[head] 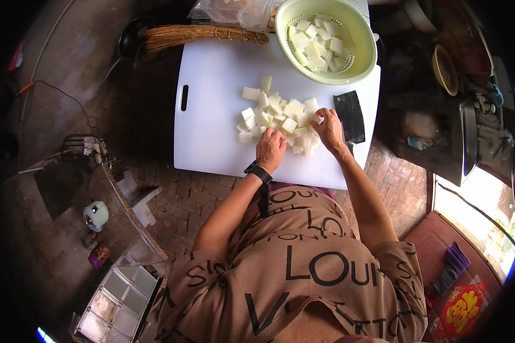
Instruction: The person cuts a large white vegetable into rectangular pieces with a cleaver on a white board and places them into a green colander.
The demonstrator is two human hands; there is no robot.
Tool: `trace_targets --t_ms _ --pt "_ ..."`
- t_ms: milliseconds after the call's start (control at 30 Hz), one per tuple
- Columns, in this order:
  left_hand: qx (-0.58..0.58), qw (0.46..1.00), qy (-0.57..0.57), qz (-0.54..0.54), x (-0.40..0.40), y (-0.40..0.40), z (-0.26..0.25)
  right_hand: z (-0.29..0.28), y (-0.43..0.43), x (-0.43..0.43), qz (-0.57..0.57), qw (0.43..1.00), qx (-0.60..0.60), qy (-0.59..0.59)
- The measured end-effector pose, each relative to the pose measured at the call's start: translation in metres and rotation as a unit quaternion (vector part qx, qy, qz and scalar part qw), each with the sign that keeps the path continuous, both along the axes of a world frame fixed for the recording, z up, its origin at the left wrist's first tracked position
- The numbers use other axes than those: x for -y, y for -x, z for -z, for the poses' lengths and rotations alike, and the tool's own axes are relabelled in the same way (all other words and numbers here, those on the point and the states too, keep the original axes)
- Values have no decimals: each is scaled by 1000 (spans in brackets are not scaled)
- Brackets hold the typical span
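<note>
A heap of pale, cut vegetable chunks (289,124) lies on a large white plastic cutting board (214,141). At the heap's near edge is my left hand (271,148), fingers curled down against the chunks; whether it grips one is hidden. My right hand (329,127) touches the heap's right side, with thumb and forefinger at a chunk; a firm hold cannot be made out. Just right of that hand lies a cleaver (349,115) with a dark blade, its handle partly behind my wrist. A light green colander (326,79) with more pale pieces stands at the board's far right.
A straw brush (206,35) lies across the board's far left edge, beside clear plastic packaging (236,13). On the right is a dark counter with a yellowish bowl (445,70). At the lower left, a counter holds a jar with a purple lid (98,256).
</note>
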State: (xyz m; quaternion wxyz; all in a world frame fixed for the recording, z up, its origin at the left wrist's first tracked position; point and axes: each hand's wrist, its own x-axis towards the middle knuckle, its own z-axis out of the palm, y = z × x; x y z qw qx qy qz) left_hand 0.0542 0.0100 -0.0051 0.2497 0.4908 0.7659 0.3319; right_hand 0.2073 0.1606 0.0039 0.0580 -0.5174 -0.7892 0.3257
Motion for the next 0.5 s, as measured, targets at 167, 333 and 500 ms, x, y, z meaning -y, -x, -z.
trace_targets --t_ms 167,333,500 --pt "-12 1000 -9 -3 -1 1 5 4 -1 -12 -8 998 -53 -20" --pt "-12 999 -30 -1 0 2 5 -51 10 -48 135 921 -277 240" --pt "-34 999 -26 -4 0 1 8 -78 20 -51 217 785 -489 313"
